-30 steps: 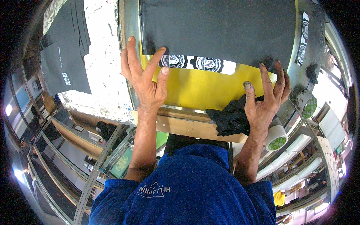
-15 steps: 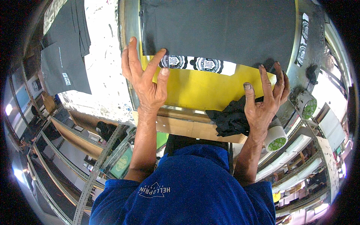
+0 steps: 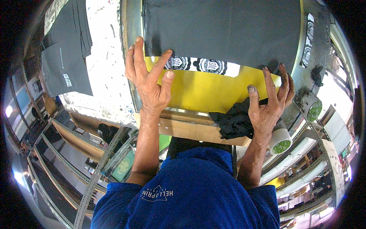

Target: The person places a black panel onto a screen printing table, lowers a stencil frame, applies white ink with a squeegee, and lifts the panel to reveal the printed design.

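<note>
A large dark grey sheet point(image 3: 225, 28) lies over a yellow board point(image 3: 206, 89). From under its near edge shows a white strip with black round emblems point(image 3: 213, 66). My left hand point(image 3: 150, 82) is at the sheet's near left corner, fingers spread, the index fingertip touching the near edge. At the near right corner is my right hand point(image 3: 270, 99), its fingers apart and darkened at the tips, two of them touching the sheet. Below the right hand a crumpled black cloth point(image 3: 232, 122) hangs over the board's near edge, partly hidden by that hand.
Dark printed sheets point(image 3: 66, 68) lie on a stained white table at the left. Two rolls of tape, a near one point(image 3: 281, 142) and a far one point(image 3: 310, 107), sit at the right. Another emblem strip point(image 3: 307, 40) lies beyond the board. Metal shelving point(image 3: 84, 191) stands at the lower left.
My left hand has shifted slightly to the right along the sheet's near edge. My right hand and the sheet stay about where they were.
</note>
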Demonstrator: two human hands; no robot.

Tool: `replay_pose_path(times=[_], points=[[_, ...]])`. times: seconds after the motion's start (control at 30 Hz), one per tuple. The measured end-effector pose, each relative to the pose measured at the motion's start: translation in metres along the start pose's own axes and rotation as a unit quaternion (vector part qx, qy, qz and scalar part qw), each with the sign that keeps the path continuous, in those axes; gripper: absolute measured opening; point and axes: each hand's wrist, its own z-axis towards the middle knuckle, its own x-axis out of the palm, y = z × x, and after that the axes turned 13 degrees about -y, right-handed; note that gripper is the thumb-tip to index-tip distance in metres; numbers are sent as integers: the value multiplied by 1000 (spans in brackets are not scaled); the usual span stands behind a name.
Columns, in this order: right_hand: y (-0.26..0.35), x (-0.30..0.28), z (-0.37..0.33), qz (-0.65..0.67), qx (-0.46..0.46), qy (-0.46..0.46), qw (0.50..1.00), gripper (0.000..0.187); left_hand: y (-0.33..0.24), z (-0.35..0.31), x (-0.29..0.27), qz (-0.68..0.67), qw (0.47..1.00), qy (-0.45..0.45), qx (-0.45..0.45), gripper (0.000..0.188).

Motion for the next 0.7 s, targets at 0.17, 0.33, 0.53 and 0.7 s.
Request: replay_pose_path(times=[0.17,0.33,0.53,0.7], points=[[1,0,-1,-5,4,2,1000,48,0,0,1,-3,1000,-3,-5,47],[-2,1,-1,5,-3,-5,1000,51,-2,1,-4,1,1000,12,-2,45],[0,0,0,2,-6,-5,1000,50,0,-1,0,-5,1000,1,-2,47],[-1,1,-1,-5,-3,-6,1000,50,1,-2,1,-9,1000,1,-4,47]])
